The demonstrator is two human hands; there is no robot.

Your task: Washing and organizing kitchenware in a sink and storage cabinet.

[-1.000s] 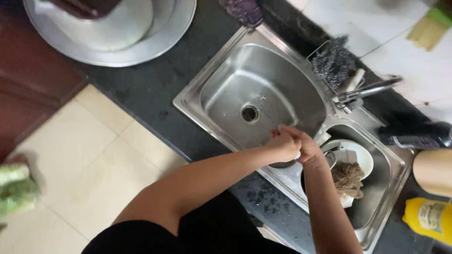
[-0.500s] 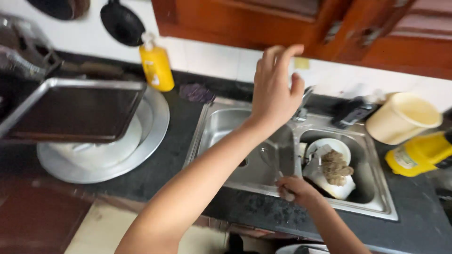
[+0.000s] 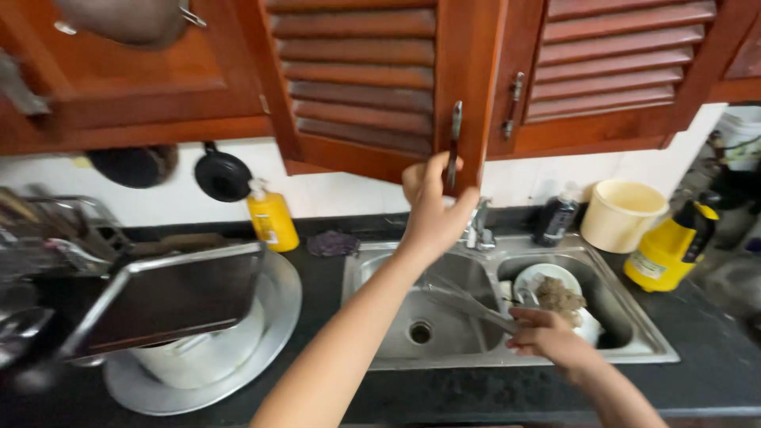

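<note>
My left hand (image 3: 432, 210) reaches up and grips the metal handle (image 3: 456, 131) of a brown louvred cabinet door (image 3: 357, 79), which stands partly swung out above the sink. Lower down, my right hand (image 3: 551, 337) holds a long metal utensil (image 3: 464, 301) over the divider of the double steel sink (image 3: 357, 273). The utensil's end points up and left across the left basin. A white plate (image 3: 547, 276) with a brown scrubber (image 3: 561, 297) lies in the right basin. The faucet (image 3: 478, 226) stands just behind my left hand.
A yellow pump bottle (image 3: 271, 218) and a hanging black pan (image 3: 223, 176) are at the back wall. A steel tray (image 3: 170, 297) rests on a pot over a big round metal plate at the left. A cream tub (image 3: 622, 214) and a yellow jug (image 3: 666, 250) stand right.
My view lifted from the sink to the cabinets. My left hand rose from the sink to the cabinet door handle and the door now stands ajar; my right hand stayed by the sink with the utensil.
</note>
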